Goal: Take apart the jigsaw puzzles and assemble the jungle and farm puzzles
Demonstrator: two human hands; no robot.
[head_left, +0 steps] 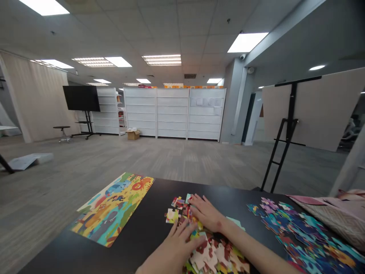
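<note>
A pile of loose jigsaw puzzle pieces [209,253] in red, white, yellow and green lies on the black table in front of me. My left hand [179,239] rests on the pile's left side, fingers spread and pointing away from me. Farther forward, my right hand [207,213] lies flat over the pile's far part, fingers stretched out to the left. Beside my left fingertips is a yellow-and-white puzzle piece [172,215], with several reddish pieces just beyond it. Both palms hide some of the pieces beneath them.
A colourful animal picture sheet [114,209] lies on the table [137,236] at left. To the right spreads a second heap of blue puzzle pieces [308,236], next to a pink patterned cloth [342,217]. Beyond the table stand an easel [289,121] and white shelves [172,114].
</note>
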